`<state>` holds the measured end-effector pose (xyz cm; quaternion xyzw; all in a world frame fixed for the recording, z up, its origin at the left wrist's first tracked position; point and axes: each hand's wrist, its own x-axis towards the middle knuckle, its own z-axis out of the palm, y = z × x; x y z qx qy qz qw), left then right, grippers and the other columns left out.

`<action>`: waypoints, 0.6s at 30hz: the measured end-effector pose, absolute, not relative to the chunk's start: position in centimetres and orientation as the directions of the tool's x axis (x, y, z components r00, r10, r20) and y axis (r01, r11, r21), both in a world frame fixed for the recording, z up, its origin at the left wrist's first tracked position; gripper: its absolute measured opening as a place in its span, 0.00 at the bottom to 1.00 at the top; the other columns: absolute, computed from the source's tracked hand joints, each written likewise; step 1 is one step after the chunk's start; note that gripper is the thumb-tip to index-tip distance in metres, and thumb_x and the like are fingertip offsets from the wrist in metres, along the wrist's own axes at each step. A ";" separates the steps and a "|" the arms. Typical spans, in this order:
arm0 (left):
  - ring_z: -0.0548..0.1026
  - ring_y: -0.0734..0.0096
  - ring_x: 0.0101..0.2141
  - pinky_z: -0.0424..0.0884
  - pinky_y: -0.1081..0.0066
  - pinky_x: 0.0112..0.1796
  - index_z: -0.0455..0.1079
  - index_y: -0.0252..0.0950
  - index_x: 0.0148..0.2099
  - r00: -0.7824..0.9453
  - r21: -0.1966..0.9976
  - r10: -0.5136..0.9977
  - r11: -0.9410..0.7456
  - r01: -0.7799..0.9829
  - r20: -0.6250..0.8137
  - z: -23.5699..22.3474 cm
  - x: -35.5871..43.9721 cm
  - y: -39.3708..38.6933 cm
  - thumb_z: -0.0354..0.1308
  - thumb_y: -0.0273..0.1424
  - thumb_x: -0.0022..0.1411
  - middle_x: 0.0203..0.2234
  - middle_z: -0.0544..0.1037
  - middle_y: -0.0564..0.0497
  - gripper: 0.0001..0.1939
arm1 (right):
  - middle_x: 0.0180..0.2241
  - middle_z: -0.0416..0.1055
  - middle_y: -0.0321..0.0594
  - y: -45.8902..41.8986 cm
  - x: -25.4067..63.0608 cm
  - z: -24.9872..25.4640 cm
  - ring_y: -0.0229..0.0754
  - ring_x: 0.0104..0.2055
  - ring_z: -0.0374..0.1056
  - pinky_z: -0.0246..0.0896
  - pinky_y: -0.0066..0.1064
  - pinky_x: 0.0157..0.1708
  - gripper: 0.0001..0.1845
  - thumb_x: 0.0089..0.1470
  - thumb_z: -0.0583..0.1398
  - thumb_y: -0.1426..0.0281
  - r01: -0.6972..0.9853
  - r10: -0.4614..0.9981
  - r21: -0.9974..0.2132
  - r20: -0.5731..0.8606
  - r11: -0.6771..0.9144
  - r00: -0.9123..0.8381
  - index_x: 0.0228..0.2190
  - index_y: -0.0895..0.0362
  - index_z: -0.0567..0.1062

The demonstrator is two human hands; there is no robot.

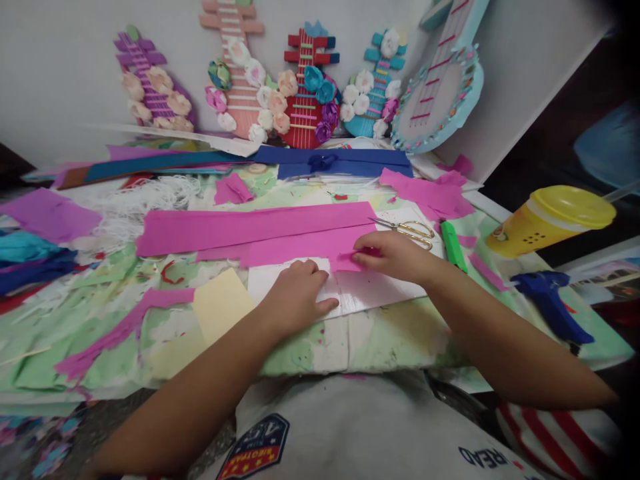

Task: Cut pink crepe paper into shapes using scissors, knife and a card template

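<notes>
Shirt front [370,427] nearest the camera, forearms reaching over it to the tabletop [330,350]. Pink paper [300,251] lies mid-tabletop in front of the person, its near edge overlapping a white sheet [395,287]; a long pink strip [240,228] sits along its far side. Right hand [383,257]: thumb and fingers nearly closed, apparently pinching the paper's ragged near edge at the right. Left hand [300,290]: palm down, fingers loosely bent, thumb spread, resting on the white sheet just short of the pink; no grip visible. Step in hand looks like working that paper edge by fingers, scissors [407,230] set down, blades reaching onto the pink. Next move calls for a steady fingertip pinch at the right, with the left flat as brace; thin paper could rip off line. Green marker [453,247] right of the scissors; blue glue gun [555,303] and yellow cup [545,223] farther right.
</notes>
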<state>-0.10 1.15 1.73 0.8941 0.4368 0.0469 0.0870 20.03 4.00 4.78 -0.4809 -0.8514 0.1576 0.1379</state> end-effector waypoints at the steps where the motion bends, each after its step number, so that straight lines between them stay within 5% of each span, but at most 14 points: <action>1: 0.64 0.62 0.36 0.60 0.65 0.37 0.67 0.35 0.37 0.614 0.198 0.789 -0.605 0.771 0.019 1.6 0.0 1.2 0.49 0.42 0.54 0.32 0.68 0.47 0.17 | 0.23 0.66 0.34 4.0 20.1 4.8 0.33 0.25 0.58 0.47 0.24 0.25 0.09 0.48 0.53 0.67 0.771 0.858 -0.404 0.076 0.492 -0.508 0.25 0.58 0.69; 8: 0.66 0.66 0.31 0.61 0.68 0.33 0.68 0.36 0.30 0.503 0.288 0.862 -0.500 0.817 0.069 1.0 0.8 1.5 0.47 0.38 0.57 0.26 0.70 0.49 0.13 | 0.23 0.66 0.34 4.7 20.8 5.8 0.33 0.26 0.58 0.49 0.24 0.26 0.10 0.48 0.51 0.66 0.779 0.873 -0.418 0.085 0.468 -0.480 0.25 0.58 0.69; 14: 0.67 0.60 0.39 0.62 0.66 0.37 0.63 0.34 0.46 0.374 0.322 0.917 -0.398 0.859 0.137 2.4 1.3 3.2 0.50 0.41 0.54 0.37 0.71 0.46 0.20 | 0.24 0.67 0.35 6.1 20.9 8.5 0.34 0.25 0.58 0.48 0.25 0.24 0.10 0.47 0.52 0.67 0.805 0.848 -0.282 0.074 0.522 -0.525 0.25 0.57 0.71; 18: 0.69 0.62 0.38 0.63 0.68 0.38 0.66 0.36 0.42 0.463 0.515 0.883 -0.430 0.741 0.072 3.4 3.0 5.2 0.55 0.39 0.49 0.36 0.72 0.49 0.18 | 0.23 0.67 0.34 6.6 20.5 8.9 0.33 0.24 0.58 0.47 0.25 0.24 0.10 0.47 0.51 0.70 0.798 0.826 -0.226 0.063 0.559 -0.561 0.24 0.57 0.72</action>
